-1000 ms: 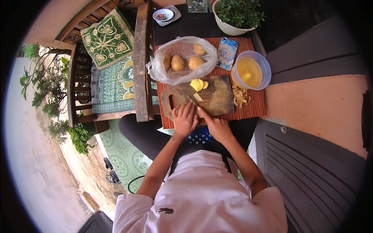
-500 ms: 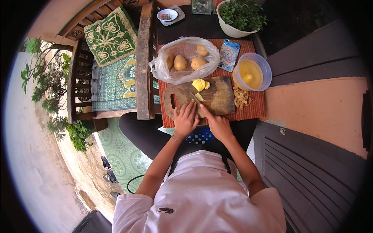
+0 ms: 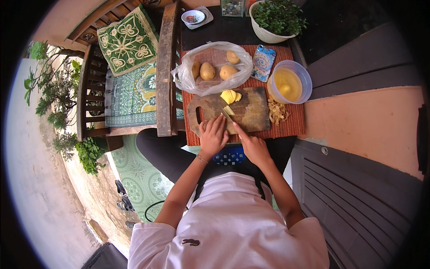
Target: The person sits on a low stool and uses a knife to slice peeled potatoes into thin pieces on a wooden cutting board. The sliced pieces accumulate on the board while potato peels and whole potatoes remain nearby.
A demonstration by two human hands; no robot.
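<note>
On the wooden cutting board (image 3: 253, 107), my right hand (image 3: 254, 147) grips a small knife (image 3: 227, 114), its index finger stretched along the top. The blade lies against pale yellow potato strips (image 3: 229, 110). Just left of the blade, my left hand (image 3: 213, 135) bends over the board's near edge, fingertips pressed down together. Whatever lies under those fingertips is hidden. Beyond the knife rests a fanned, peeled and sliced potato (image 3: 230, 96).
Behind the board, a clear plastic bag (image 3: 210, 88) holds several unpeeled potatoes (image 3: 207, 71). To the right are a patterned phone (image 3: 263, 63), a tub (image 3: 306, 89) of yellowish liquid, and peelings (image 3: 277, 112). A wooden bench arm (image 3: 166, 89) borders the left; a potted plant (image 3: 275, 29) stands behind.
The knife has shifted very slightly to the right beside the potato strips. Both hands keep nearly the same place, and the whole view has moved a little.
</note>
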